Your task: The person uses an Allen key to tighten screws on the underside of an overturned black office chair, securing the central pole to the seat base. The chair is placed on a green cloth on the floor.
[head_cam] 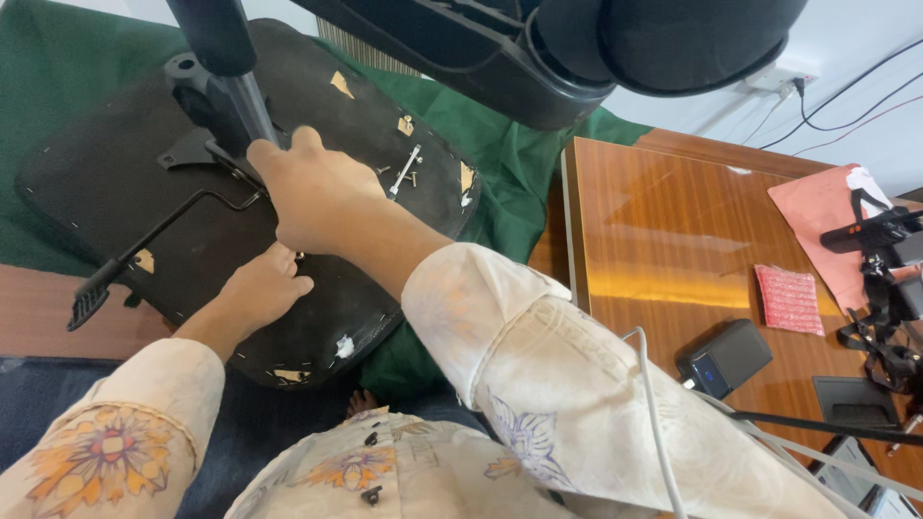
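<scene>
1. Chair seat [317, 317], black and upside down, lies on a green cloth [519, 163] spread over the table [673, 231]. Its underside faces up; pale torn patches and staples run along its rim. It fills the left half of the view.
2. Chair base [207, 77], a black column with its mounting plate, stands on the seat's underside toward the far left. A black lever [144, 240] runs from the plate outward to the near left; its long axis points from the hands toward the seat's left edge, and its flat handle hangs past the rim.
3. Right hand [312, 197] rests palm down on the seat, just beside the plate's near right corner. Fingers are curled loosely and point left toward the column; whether they pinch anything under the palm, I cannot tell.
4. Left hand [260, 288] lies lower, flat on the seat, directly below the right hand. Fingers are close together, tips hidden under the right wrist, so a grip cannot be confirmed.
5. Relation: the plate lies up and left of both hands; the right hand is nearer, touching or almost touching it.
6. Loose bolt [406, 171], silver, lies on the seat to the right of the right hand, apart from it, long axis running near to far. Small screws [411, 179] sit beside it.
</scene>
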